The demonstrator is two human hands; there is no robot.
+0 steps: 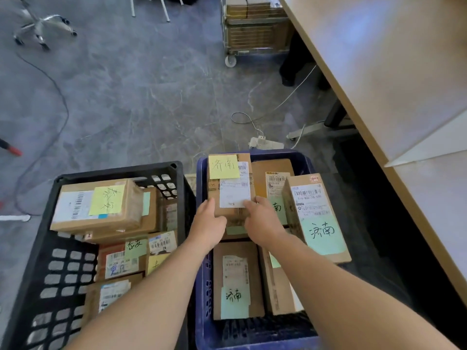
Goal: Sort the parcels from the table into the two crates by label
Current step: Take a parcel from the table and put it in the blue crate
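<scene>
Both my hands hold a brown cardboard parcel with a yellow note and a white shipping label, over the far end of the blue crate. My left hand grips its near left corner and my right hand grips its near right corner. Several parcels with green notes lie in the blue crate, one leaning at its right side. The black crate on the left holds several parcels; the top one bears a yellow note.
A light wooden table runs along the right, its edge close to the blue crate. A wheeled wire cart stands at the back. Cables and a power strip lie on the grey floor beyond the crates. A chair base is far left.
</scene>
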